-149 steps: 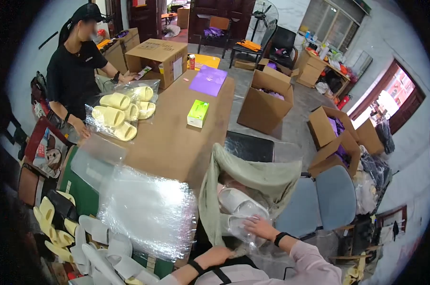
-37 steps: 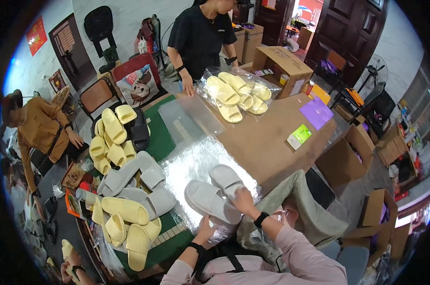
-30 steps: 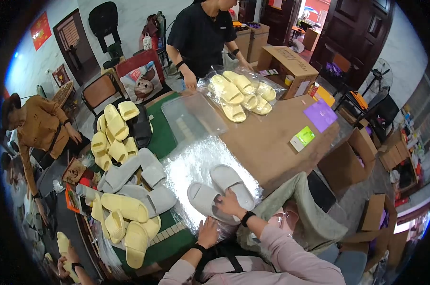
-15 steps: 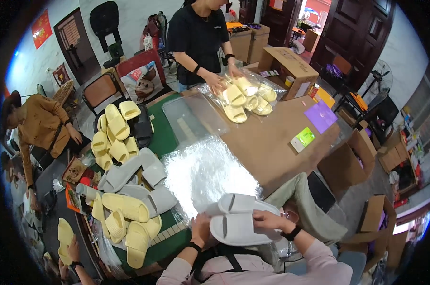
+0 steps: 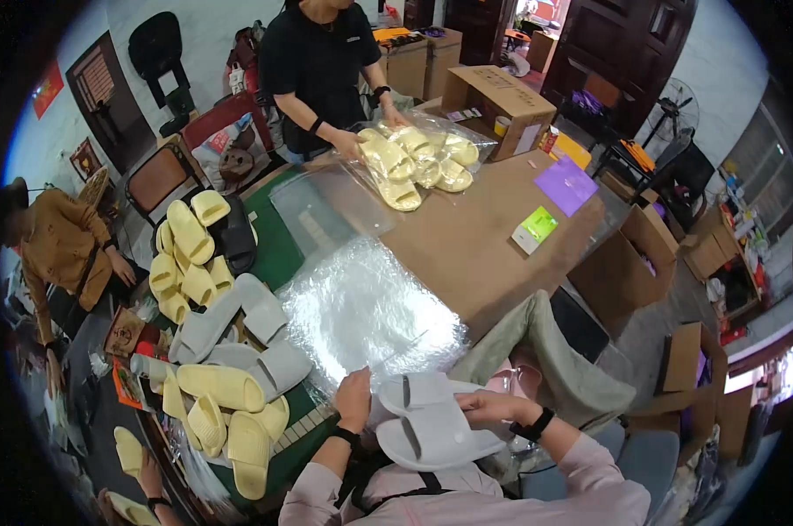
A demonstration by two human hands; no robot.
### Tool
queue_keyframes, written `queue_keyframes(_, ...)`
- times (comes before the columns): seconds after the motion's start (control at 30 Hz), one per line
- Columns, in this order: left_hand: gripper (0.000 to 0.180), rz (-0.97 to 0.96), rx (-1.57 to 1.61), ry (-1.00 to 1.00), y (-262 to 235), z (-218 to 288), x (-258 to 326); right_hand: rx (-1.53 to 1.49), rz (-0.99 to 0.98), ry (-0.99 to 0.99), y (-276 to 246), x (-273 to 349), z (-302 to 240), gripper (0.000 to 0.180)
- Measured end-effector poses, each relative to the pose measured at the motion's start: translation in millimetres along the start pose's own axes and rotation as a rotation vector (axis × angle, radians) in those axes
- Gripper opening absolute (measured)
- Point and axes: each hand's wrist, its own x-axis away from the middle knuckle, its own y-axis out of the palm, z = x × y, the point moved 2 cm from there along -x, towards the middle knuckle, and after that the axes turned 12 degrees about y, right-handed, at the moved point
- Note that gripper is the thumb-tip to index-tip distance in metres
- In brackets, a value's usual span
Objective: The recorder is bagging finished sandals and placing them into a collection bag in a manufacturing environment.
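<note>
A pair of pale grey slippers (image 5: 427,425) lies one over the other, low in front of my body. My right hand (image 5: 493,408) grips them at their right side, thumb on top, with the fingers underneath hidden. To their left my left hand (image 5: 354,399) is curled closed at the near edge of a clear plastic bag (image 5: 370,307), its fingertips pinched on the film. This shiny bag lies flat on the table, with light glaring off it. Whether more film lies around the slippers is hard to make out.
Yellow slippers (image 5: 219,387) and grey slippers (image 5: 283,368) are heaped at the left. Across the table a co-worker (image 5: 322,79) handles bagged yellow slippers (image 5: 401,167). A green-and-white box (image 5: 535,230), a purple sheet (image 5: 566,186) and an open carton (image 5: 502,105) are at the right.
My left hand has left the slippers' edge for the edge of the plastic and curled closed. The slippers have turned and tilted in my right hand. The view has shifted slightly.
</note>
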Motion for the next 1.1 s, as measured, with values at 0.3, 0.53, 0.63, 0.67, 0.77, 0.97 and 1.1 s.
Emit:
queue_keyframes(0.3,0.017,-0.012,0.247,-0.226,4.3,2.7,6.1,-0.167,0.069,0.267,9.8,-11.6,-8.3,0.028)
queue_keyframes(0.53,0.017,0.088,0.446,-0.470,12.3,-25.0,14.8,0.014,0.050,0.058,5.1,-14.1,-7.6,0.032)
queue_keyframes(0.63,0.013,-0.045,0.300,-0.301,-7.0,3.5,-1.3,-0.020,0.022,0.026,4.0,-6.1,-15.7,0.031)
queue_keyframes(0.67,0.013,-0.039,0.296,-0.304,-7.5,-0.9,3.1,-0.098,0.015,0.046,6.8,-6.4,-22.9,0.031)
queue_keyframes(0.77,0.015,-0.112,0.249,-0.049,-2.3,-0.5,5.7,-0.120,0.058,0.058,6.1,-14.8,-15.2,0.030)
queue_keyframes(0.97,0.026,-0.004,0.107,-0.001,-12.2,25.5,-2.8,0.096,0.330,-0.098,-3.0,-34.8,10.9,0.024)
queue_keyframes(1.1,0.024,0.076,0.132,0.057,-21.6,27.4,-2.8,0.462,0.545,-0.156,-9.5,-37.0,4.7,0.015)
